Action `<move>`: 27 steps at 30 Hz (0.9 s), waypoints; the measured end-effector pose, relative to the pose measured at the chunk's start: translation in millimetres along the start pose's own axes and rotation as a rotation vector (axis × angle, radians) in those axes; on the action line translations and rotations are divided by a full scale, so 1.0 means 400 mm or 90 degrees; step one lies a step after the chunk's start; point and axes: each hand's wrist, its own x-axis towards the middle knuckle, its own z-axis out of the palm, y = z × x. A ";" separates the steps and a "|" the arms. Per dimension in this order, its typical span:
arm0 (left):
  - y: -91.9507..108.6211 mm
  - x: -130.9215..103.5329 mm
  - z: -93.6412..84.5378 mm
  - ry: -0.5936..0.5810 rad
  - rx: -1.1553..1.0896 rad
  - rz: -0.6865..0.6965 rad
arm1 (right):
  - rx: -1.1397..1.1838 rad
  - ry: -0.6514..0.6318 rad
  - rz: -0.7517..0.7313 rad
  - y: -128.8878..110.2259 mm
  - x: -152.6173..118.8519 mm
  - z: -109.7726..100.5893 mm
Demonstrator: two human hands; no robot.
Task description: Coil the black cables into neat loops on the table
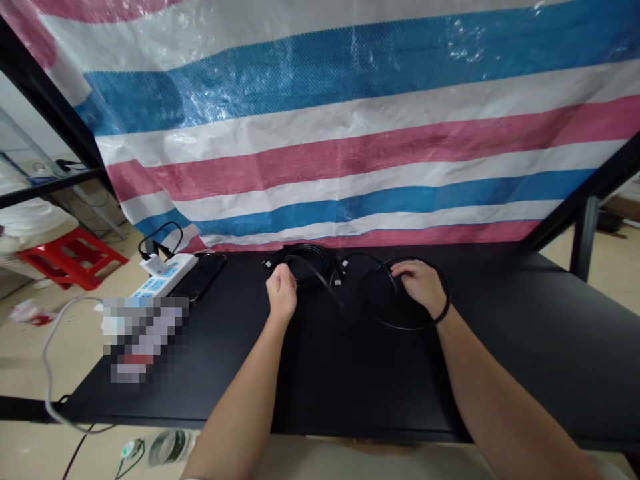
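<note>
Left hand (283,292), closed in a loose fist with the fingers curled in, holding a black cable whose strand arcs from the top of the fist towards 4 o'clock and blurs at its far end. Right hand (420,287), fingers bent and drawn narrow, gripping a loop of black cable (409,329); the loop bows below the hand at 6 o'clock and passes over the wrist. Whether the two hands hold one and the same cable cannot be told. At 2 o'clock from the left hand, just beside it, lies a bundle of coiled black cables (327,261), with silver-tipped connectors (338,283) at its edges; a strand extends from here towards the right hand, at 3 o'clock. All rest on or just above a black tabletop (320,380). At 9 o'clock from the left hand, a black smartphone (205,273) lies alongside a white power strip (173,272), which bears a white plug adapter (154,265). Between 8 and 9 o'clock, a pixelated patch (153,337) hides its contents. At 12 o'clock hangs a red, white and blue striped woven plastic sheet (350,160). Beyond the table, at 9 o'clock, a person in white (30,217) sits on a red plastic stool (75,257). Between 7 and 8 o'clock, below the table edge, a clear container (167,447) is partly visible.
</note>
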 end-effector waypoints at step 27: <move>0.131 0.047 -0.108 -0.057 -0.435 -0.033 | 0.213 0.255 0.317 0.062 0.054 -0.061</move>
